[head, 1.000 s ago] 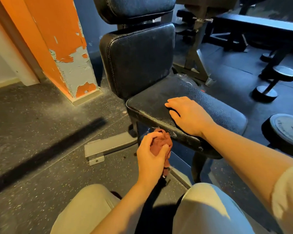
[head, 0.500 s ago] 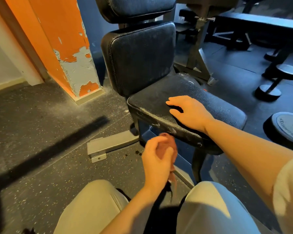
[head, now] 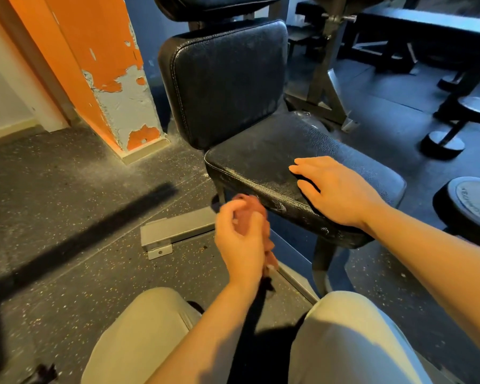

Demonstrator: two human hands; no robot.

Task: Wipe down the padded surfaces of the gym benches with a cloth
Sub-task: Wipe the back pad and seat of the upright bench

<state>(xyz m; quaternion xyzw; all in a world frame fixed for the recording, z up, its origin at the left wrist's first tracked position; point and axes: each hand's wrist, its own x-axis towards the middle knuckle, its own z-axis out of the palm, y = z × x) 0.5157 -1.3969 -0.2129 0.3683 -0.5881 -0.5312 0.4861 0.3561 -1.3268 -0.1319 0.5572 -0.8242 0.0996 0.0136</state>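
Speckled rubber floor (head: pixel 67 217) fills the left and near part of the view, and an orange pillar (head: pixel 100 67) with peeling paint stands far left, its pale base just beside the bench. Centre frame, the black padded seat (head: pixel 261 159) sits below the upright back pad (head: pixel 230 81), both looking dusty, with a headrest pad (head: pixel 216 4) cut off at the top edge.

The left hand (head: pixel 241 239) hangs just below the seat's near-left edge, fingers curled tight around the reddish cloth (head: pixel 250 203). The cloth bunches up out of the top of that grip and a tail of it trails down past the wrist. Whether the cloth actually touches the seat's edge is hard to tell; the hand is blurred.

The right hand (head: pixel 336 189) lies flat on the near part of the seat, fingers straight and spread, palm down, holding nothing.

Under the seat a grey metal foot (head: pixel 178 231) of the frame lies on the floor, to the left of the cloth. On the right, a weight plate (head: pixel 471 203) sits near the seat, a dumbbell (head: pixel 455 126) stands farther off, and another dark bench (head: pixel 427 31) runs along the far right. Pale trouser knees (head: pixel 344 336) fill the bottom edge.
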